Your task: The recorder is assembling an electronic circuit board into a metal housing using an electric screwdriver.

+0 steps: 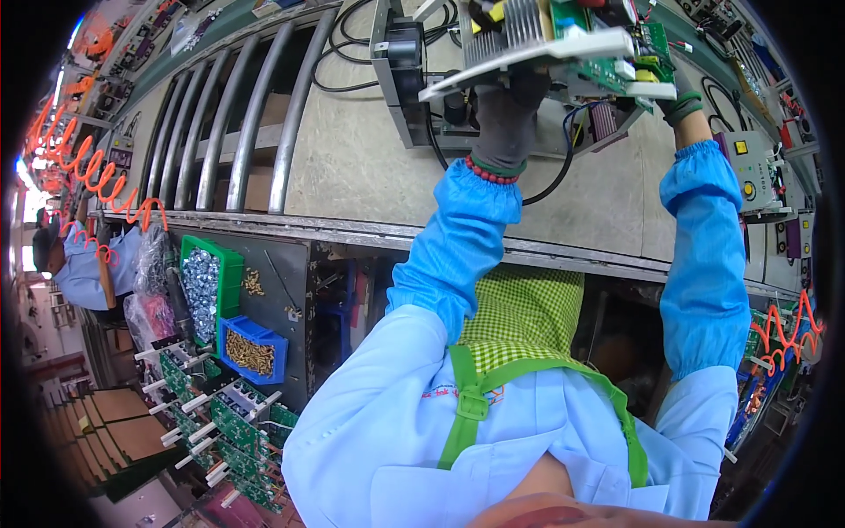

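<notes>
A grey-topped workbench [343, 167] is stretching beneath the grip and out to both sides, with steel conveyor rollers [261, 114] lying parallel off to its left. Well left of the grip and nearer the body, a rack of green circuit boards [238, 422] is showing its white rods. Just under the grip, an open metal chassis [385, 84] is resting on the bench, a black cable [562, 180] curving out on the near side. In the grip itself, a circuit board assembly [598, 79] with a finned heatsink and white edge bar is sitting tilted over the chassis.

Left of the grip and closer to the body, a green plastic bin [231, 280] is holding a heap of silvery metal fasteners [201, 290]; on its near side, a smaller blue bin [255, 329] is holding brass-coloured screws [249, 354]. Some loose brass-coloured pieces [253, 282] are lying right of the green bin.

The gloved left hand [506, 119] is reaching forward and closing on the assembly from beneath the bar, fingertips mostly hidden. The right hand [682, 104] is meeting its right end, forearm nearly straight; whether those fingers are gripping cannot be told.
</notes>
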